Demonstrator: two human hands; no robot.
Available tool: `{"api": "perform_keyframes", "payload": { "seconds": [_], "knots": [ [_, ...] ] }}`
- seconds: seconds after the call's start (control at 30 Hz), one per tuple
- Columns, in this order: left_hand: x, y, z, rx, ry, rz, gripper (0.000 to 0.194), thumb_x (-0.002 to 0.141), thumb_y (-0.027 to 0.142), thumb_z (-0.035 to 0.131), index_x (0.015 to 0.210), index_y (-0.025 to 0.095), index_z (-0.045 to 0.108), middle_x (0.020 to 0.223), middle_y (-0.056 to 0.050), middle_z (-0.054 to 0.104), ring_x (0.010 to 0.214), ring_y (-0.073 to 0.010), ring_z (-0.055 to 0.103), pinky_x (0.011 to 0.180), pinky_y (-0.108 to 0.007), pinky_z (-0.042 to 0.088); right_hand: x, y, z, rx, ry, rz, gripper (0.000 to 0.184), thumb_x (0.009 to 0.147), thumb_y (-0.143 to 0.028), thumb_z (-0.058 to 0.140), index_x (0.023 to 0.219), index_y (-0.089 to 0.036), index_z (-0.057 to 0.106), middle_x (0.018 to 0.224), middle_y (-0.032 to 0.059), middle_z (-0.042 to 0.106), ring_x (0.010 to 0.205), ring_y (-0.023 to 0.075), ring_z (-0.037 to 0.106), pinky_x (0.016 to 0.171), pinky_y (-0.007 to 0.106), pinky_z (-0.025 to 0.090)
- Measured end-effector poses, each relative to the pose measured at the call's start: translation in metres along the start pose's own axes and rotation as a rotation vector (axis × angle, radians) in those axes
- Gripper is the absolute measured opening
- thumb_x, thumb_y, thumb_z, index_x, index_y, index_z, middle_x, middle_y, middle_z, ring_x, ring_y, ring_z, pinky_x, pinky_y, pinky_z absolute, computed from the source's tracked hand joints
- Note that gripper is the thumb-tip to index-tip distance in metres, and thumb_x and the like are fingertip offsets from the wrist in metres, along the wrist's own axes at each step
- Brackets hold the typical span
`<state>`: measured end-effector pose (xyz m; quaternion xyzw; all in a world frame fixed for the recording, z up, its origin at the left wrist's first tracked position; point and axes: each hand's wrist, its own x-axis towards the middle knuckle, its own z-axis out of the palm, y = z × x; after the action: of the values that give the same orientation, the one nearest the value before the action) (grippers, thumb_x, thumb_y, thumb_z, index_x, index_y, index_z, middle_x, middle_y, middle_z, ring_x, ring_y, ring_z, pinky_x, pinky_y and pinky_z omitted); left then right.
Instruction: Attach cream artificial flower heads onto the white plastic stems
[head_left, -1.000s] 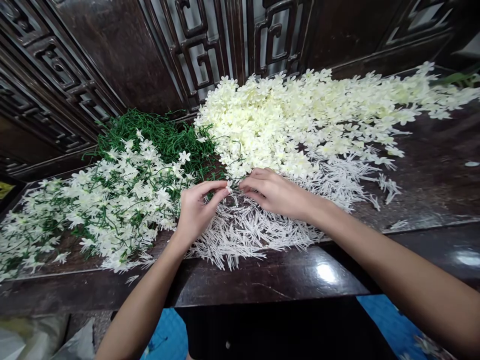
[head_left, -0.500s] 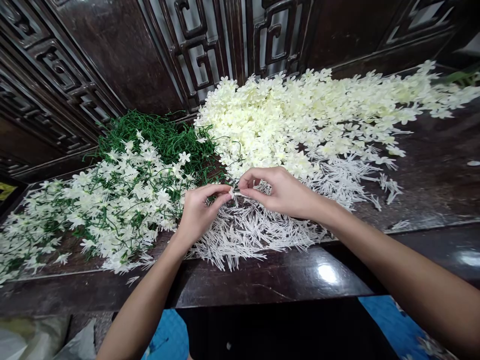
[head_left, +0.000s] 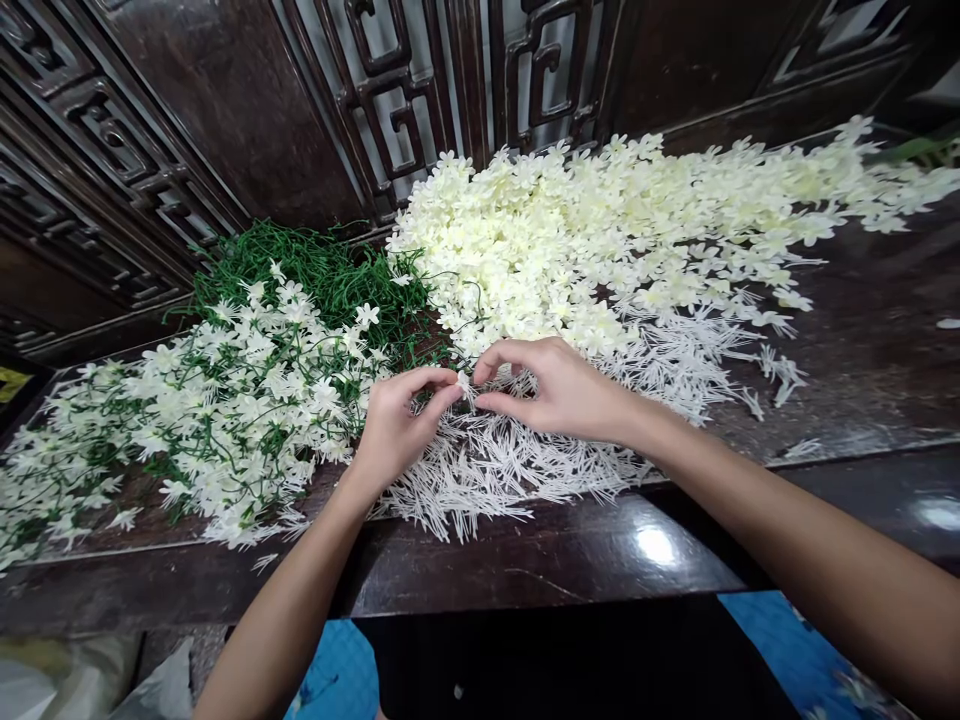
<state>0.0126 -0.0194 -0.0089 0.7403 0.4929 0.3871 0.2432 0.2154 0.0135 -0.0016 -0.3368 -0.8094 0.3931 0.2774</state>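
Observation:
My left hand (head_left: 401,415) pinches a small white artificial flower piece (head_left: 466,389) between thumb and forefinger, its fine details too small to make out. Just to the right, my right hand (head_left: 551,388) curves around it, thumb and forefinger slightly apart beside the piece. Below both hands lies a spread of thin white stamen pieces (head_left: 510,465). Behind them rises a large heap of loose cream-white petal blossoms (head_left: 555,235). Green plastic stems (head_left: 315,270) are piled at the back left. In front of those, white flowers on green stems (head_left: 255,400) stretch leftward.
Everything rests on a dark polished wooden bench (head_left: 540,570) with a raised front edge. A carved wooden lattice back (head_left: 469,90) stands behind the piles. Blue patterned fabric (head_left: 345,670) shows below, and pale bags (head_left: 67,680) sit at lower left.
The thumb and forefinger of my right hand have parted a little and shifted slightly left. My left hand keeps its pinch on the flower piece in almost the same place.

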Motion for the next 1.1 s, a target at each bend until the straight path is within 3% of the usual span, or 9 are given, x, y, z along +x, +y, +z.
{"api": "perform_keyframes", "payload": {
  "seconds": [0.23, 0.6, 0.73, 0.93, 1.1],
  "knots": [
    [-0.0008, -0.0001, 0.0015, -0.086, -0.027, 0.012, 0.012, 0.082, 0.018, 0.067, 0.094, 0.019, 0.070, 0.088, -0.004, 0.075, 0.078, -0.0143, 0.068, 0.073, -0.028, 0.057, 0.0005, 0.0000, 0.0057, 0.086, 0.048, -0.028, 0.015, 0.085, -0.023, 0.059, 0.092, -0.017, 0.071, 0.091, 0.0045, 0.072, 0.084, 0.0187, 0.067, 0.083, 0.042, 0.053],
    [-0.0016, 0.0012, 0.0012, -0.248, -0.038, -0.063, 0.012, 0.081, 0.015, 0.069, 0.092, 0.019, 0.069, 0.088, -0.002, 0.073, 0.078, -0.0115, 0.068, 0.075, -0.024, 0.057, -0.0007, -0.0009, 0.0058, 0.026, 0.081, -0.076, 0.015, 0.084, -0.020, 0.056, 0.091, -0.016, 0.069, 0.087, 0.0047, 0.069, 0.079, 0.0177, 0.062, 0.076, 0.041, 0.052],
    [-0.0010, 0.0027, -0.0011, -0.214, -0.052, -0.057, 0.012, 0.083, 0.014, 0.067, 0.092, 0.020, 0.071, 0.088, -0.002, 0.075, 0.077, -0.0115, 0.068, 0.072, -0.024, 0.056, -0.0006, -0.0025, 0.0048, 0.095, 0.087, -0.072, 0.009, 0.084, -0.019, 0.057, 0.087, -0.015, 0.064, 0.081, 0.0040, 0.066, 0.074, 0.0159, 0.060, 0.068, 0.035, 0.052],
    [0.0010, 0.0045, -0.0009, -0.128, -0.021, 0.019, 0.010, 0.081, 0.015, 0.070, 0.089, 0.020, 0.073, 0.088, -0.003, 0.074, 0.080, -0.0128, 0.067, 0.076, -0.027, 0.055, -0.0010, -0.0034, 0.0040, 0.130, 0.098, -0.102, 0.006, 0.083, -0.018, 0.056, 0.085, -0.015, 0.062, 0.081, 0.0031, 0.065, 0.074, 0.0156, 0.061, 0.070, 0.036, 0.053],
    [-0.0004, 0.0040, 0.0003, -0.214, -0.028, -0.027, 0.012, 0.080, 0.013, 0.070, 0.090, 0.020, 0.072, 0.089, -0.003, 0.075, 0.078, -0.0127, 0.068, 0.074, -0.026, 0.057, -0.0005, 0.0001, 0.0055, 0.155, 0.100, -0.099, 0.005, 0.084, -0.018, 0.058, 0.085, -0.016, 0.062, 0.082, 0.0026, 0.066, 0.076, 0.0149, 0.063, 0.074, 0.037, 0.055]
  ]
}}
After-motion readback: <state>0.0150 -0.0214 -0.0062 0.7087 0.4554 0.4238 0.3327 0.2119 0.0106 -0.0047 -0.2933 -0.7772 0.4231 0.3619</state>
